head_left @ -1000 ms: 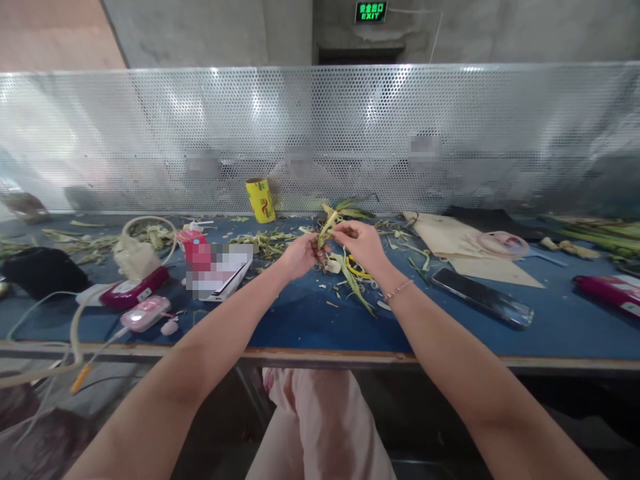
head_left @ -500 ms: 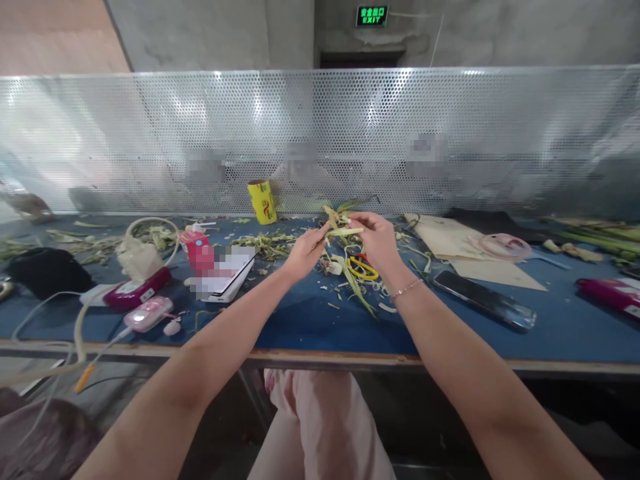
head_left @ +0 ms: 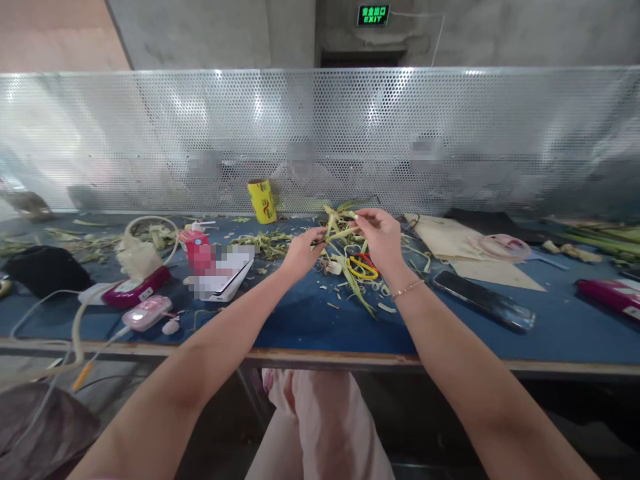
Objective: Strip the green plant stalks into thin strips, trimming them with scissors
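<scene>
Over the middle of the table, my left hand point(head_left: 304, 253) is closed, thumb and fingers pinching a pale yellow-green plant piece point(head_left: 332, 221) made of leaf strips. My right hand point(head_left: 381, 235) is a little higher on the right, its thumb and fingertips pinched at the end of a pale leaf strip point(head_left: 345, 233) beside that piece. How the strips join is too small to make out. Below my hands lie green leaf scraps point(head_left: 357, 290) and a yellow loop point(head_left: 362, 269) with a red part, resembling scissor handles.
A yellow tape roll point(head_left: 262, 201) stands before the perforated metal screen point(head_left: 300, 113). To the left are a white-edged tablet-like device point(head_left: 235, 273), a red carton point(head_left: 195, 250) and cables. On the right lie a phone point(head_left: 485, 300), brown paper point(head_left: 450, 240) and green stalks point(head_left: 610, 237).
My right hand has shifted slightly up and right, the pale strip changing its angle between my hands. My left hand stays nearly in place, its fingers drawn in a little.
</scene>
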A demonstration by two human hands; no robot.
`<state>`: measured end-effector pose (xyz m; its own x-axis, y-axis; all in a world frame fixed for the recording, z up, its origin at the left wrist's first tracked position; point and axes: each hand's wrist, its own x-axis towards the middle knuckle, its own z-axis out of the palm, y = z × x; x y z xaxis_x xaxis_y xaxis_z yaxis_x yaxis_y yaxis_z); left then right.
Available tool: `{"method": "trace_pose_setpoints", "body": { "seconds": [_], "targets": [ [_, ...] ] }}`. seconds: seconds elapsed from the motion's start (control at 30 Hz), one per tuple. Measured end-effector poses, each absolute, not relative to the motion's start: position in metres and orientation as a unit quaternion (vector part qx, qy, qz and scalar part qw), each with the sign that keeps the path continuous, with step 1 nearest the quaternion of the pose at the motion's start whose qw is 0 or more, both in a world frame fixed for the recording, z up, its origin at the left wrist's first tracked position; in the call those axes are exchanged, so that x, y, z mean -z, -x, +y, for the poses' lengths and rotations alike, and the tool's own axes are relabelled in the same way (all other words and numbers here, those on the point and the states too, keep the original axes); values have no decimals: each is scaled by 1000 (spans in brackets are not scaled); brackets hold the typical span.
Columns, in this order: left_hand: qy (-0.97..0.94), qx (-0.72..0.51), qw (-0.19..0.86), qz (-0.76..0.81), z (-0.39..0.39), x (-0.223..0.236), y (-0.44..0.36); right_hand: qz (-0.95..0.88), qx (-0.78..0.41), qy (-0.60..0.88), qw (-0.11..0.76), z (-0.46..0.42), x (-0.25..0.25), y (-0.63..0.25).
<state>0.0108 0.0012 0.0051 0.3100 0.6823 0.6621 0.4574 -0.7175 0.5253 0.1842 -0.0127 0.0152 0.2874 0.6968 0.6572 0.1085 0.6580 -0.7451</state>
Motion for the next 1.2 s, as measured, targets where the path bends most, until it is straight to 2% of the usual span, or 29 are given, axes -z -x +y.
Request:
{"method": "trace_pose_setpoints", "body": {
  "seconds": [0.2, 0.27, 0.43, 0.6, 0.77, 0.93, 1.03, 1.2],
  "targets": [
    [-769, -490, 147, 384, 0, -6, -13, -659, -46, 401, 635, -15, -8, -181],
    [-759, -496, 162, 389, 0, -6, -14, -668, -31, 411, 619, -14, -6, -181],
    [-736, -514, 240, 370, 1, -3, -17, -645, -64, 425, 632, -9, -4, -184],
    [-687, -536, 354, 341, 3, -2, -19, -603, -147, 429, 657, -5, -5, -183],
    [-664, -543, 399, 323, 4, -1, -19, -576, -198, 432, 665, -1, -5, -184],
    [-646, -545, 436, 308, 10, 5, -19, -575, -168, 447, 664, -2, -6, -185],
    [-648, -536, 424, 336, 11, 4, -19, -581, -164, 445, 661, -4, -7, -184],
    [-689, -518, 328, 387, 8, -4, -17, -603, -180, 439, 641, -8, -7, -183]
  ]
}}
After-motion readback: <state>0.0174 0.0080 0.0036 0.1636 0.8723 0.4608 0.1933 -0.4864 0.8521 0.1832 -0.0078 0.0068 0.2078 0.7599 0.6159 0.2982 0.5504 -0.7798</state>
